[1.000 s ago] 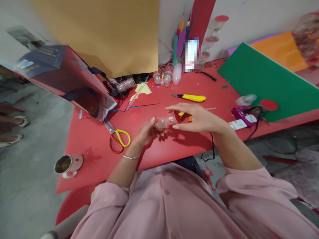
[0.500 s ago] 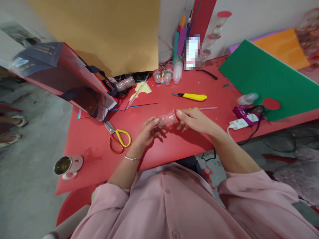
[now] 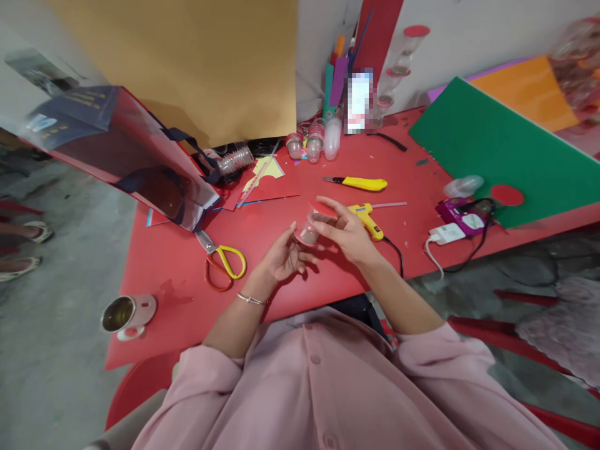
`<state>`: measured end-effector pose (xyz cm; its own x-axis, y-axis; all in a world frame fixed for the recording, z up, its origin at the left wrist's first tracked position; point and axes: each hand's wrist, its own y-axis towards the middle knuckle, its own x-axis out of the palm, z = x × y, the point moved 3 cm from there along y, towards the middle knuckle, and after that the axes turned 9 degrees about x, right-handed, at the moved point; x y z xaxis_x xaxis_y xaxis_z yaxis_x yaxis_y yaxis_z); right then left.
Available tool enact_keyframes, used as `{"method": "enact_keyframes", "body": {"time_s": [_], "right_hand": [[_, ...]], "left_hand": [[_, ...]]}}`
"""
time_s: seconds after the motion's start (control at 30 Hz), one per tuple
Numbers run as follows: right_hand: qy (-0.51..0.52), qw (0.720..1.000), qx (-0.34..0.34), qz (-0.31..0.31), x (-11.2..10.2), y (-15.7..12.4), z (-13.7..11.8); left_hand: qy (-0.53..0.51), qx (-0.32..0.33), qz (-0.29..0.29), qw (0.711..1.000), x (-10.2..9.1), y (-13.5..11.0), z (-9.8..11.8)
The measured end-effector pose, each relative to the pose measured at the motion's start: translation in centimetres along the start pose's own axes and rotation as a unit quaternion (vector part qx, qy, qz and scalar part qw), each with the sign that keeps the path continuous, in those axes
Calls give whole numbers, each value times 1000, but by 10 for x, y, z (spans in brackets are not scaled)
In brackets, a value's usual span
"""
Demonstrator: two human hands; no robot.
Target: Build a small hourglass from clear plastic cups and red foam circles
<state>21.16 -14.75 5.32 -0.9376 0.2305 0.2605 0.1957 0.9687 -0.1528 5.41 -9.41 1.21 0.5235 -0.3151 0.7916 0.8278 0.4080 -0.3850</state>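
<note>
My right hand (image 3: 347,231) grips a small hourglass (image 3: 310,232) made of clear plastic cups. Its red disc end is uppermost under my fingers, and it stands tilted, close to upright. Something sand-like shows in the lower cup. My left hand (image 3: 288,255) is just below and left of it, palm up with fingers spread; its thumb is near the lower rim, and I cannot tell whether it touches. Beside my right hand, a yellow glue gun (image 3: 370,222) with a glue stick lies on the red table (image 3: 262,294).
A yellow cutter knife (image 3: 363,184) lies beyond my hands, scissors (image 3: 225,265) and a mug (image 3: 129,314) to the left. Clear cups (image 3: 313,147) and a phone (image 3: 359,100) are at the back. A green board (image 3: 497,150) and purple box (image 3: 464,215) occupy the right; a bag (image 3: 140,156) the left.
The hourglass has turned from lying sideways between both hands to nearly upright in my right hand. My left fingers have spread apart, and the glue gun has come into sight.
</note>
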Motion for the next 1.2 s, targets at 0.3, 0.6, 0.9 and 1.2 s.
{"method": "enact_keyframes", "body": {"time_s": [0.3, 0.6, 0.9, 1.2], "right_hand": [[-51, 997, -24, 47, 4, 7, 10], [-318, 942, -106, 22, 11, -15, -1], [-353, 882, -288, 118, 10, -18, -5], [-255, 952, -136, 105, 21, -21, -8]], "left_hand": [[33, 144, 6, 989, 2, -4, -1], [29, 220, 32, 975, 0, -2, 1], [44, 251, 77, 964, -5, -3, 7], [50, 313, 101, 943, -8, -9, 21]]}}
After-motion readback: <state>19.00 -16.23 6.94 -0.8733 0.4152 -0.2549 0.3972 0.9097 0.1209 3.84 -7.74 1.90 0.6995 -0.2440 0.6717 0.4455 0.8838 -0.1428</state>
